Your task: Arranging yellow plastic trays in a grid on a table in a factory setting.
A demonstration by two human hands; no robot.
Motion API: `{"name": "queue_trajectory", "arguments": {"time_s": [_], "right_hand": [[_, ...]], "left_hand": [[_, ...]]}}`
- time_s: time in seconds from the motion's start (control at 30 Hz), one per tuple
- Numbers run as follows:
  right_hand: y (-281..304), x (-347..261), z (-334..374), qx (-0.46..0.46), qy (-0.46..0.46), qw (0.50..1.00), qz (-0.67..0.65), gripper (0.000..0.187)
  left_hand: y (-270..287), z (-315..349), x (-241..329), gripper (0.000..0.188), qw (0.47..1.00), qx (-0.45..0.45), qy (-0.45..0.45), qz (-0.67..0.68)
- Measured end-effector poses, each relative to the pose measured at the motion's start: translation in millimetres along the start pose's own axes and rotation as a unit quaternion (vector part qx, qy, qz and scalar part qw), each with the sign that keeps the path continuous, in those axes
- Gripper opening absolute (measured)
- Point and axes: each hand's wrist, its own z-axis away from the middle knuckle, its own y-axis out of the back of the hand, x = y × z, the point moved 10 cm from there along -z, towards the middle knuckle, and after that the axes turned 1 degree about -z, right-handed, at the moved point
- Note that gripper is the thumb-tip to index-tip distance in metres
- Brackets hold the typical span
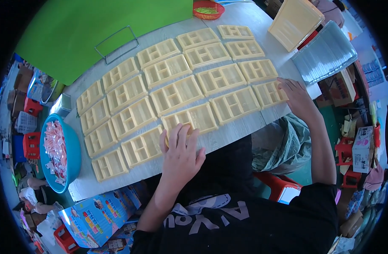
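Bent and partly spread, the fingers of the person's left hand (181, 148) reach over the near edge of a front-row yellow tray (204, 116), thumb held apart; whether they grip it cannot be told. At the row's right end, the right hand (300, 99) is loosely open against another compartment tray (268, 93) (its grip, too, is unclear).

Rows of such trays cover much of a pale grey table (251, 19), beside a large green panel (101, 25). Around it are a red stool (276, 182) and a printed blue carton (103, 216).

Each tray is divided into wide and small sections. Left of the table, a blue basin (75, 158) holds pink packets (55, 146); at the far edge, a red basket (220, 8) holds something green and shredded (206, 10). Clear plastic pieces (325, 53) stand stacked at the right.
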Motion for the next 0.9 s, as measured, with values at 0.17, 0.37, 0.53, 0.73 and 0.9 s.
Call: {"name": "queue_trajectory", "arguments": {"time_s": [0.17, 0.37, 0.53, 0.73, 0.9], "right_hand": [[2, -5, -2, -0.010, -0.007, 1.000, -0.002, 0.045], [-5, -4, -3, -0.016, 0.006, 1.000, 0.000, 0.043], [-8, 0, 3, -0.018, -0.005, 1.000, 0.004, 0.040], [16, -48, 5, 0.029, 0.007, 0.999, -0.036, 0.035], [19, -149, -2, 0.049, 0.118, 0.988, -0.082, 0.031]], "left_hand": [[1, 0, 0, 0.051, 1.000, 0.000, 0.000, 0.001], [1, 2, -2, 0.051, 1.000, -0.001, 0.003, 0.013], [3, 3, -1, 0.052, 1.000, 0.008, -0.010, 0.008], [5, 6, -2, 0.049, 1.000, 0.025, -0.015, 0.003], [5, 8, -3, 0.050, 0.999, 0.029, -0.019, -0.009]]}}
